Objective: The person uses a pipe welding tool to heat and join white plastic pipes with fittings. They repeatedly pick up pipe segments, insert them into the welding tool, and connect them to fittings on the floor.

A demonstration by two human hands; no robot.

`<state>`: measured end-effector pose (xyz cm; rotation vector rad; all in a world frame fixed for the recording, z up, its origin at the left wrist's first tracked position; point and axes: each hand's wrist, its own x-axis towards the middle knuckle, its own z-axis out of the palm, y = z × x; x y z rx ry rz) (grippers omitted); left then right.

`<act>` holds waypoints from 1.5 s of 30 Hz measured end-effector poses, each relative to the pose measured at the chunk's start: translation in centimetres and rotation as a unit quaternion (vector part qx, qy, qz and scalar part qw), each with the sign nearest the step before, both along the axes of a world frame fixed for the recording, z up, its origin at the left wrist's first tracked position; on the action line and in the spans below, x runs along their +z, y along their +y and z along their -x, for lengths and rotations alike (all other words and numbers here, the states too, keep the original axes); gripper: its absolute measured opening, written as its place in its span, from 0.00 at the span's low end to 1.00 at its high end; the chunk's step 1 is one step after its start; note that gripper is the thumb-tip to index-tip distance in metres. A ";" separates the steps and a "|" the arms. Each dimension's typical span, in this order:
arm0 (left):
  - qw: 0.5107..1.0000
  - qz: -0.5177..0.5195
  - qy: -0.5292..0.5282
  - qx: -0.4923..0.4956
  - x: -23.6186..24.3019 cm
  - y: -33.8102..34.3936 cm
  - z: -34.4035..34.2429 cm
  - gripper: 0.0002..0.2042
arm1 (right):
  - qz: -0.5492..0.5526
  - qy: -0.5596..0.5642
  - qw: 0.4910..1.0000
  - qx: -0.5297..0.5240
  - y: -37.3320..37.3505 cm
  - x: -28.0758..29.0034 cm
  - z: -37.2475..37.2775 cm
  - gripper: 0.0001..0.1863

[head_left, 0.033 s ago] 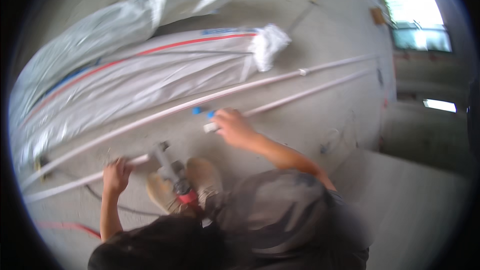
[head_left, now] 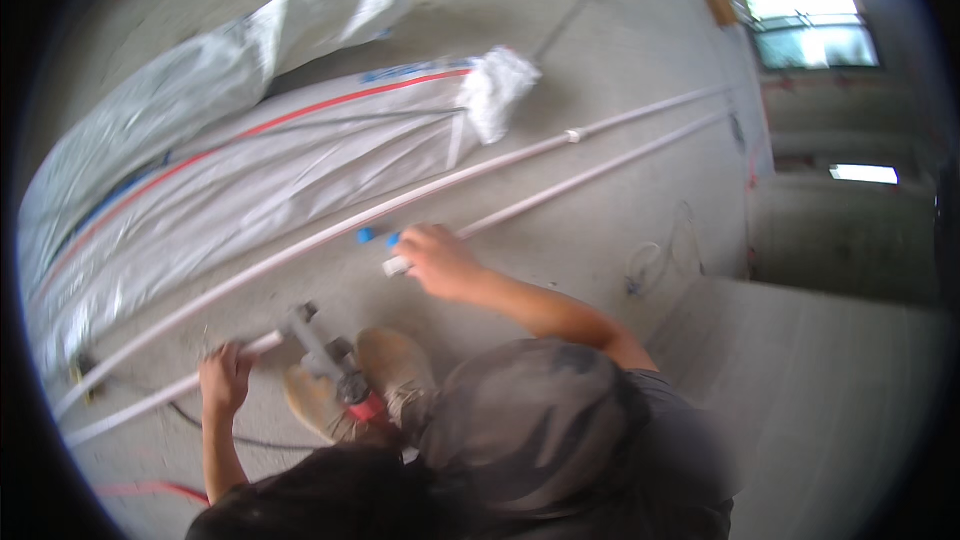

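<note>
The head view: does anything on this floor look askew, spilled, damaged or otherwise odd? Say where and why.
No clear spill or damage shows. Two things look untidy: the white plastic wrap is bunched at the right end of the long bundle, and a small blue piece lies loose beside the long pipe, attached to nothing visible.

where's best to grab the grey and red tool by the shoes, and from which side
The grey and red tool is probably best held by its red section, coming from the wearer's side, above the shoes. That section sits nearest the body, while the grey bar slants away toward the left pipe's end. Blur hides finer grip detail.
</note>
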<state>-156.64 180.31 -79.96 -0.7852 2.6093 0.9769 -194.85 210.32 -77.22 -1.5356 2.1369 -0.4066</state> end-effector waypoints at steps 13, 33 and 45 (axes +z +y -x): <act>0.999 0.016 0.021 0.020 -0.9 -0.1 -0.4 0.14 | 0.046 0.061 0.997 0.015 1.8 -2.8 -0.4 0.18; 1.000 0.020 0.021 0.000 2.0 0.3 0.8 0.14 | 0.137 -0.023 0.987 0.081 -0.2 -1.9 0.4 0.20; 0.996 0.068 0.066 0.010 5.4 -0.9 1.2 0.18 | 0.024 -0.136 0.975 0.172 -8.2 1.3 -1.8 0.21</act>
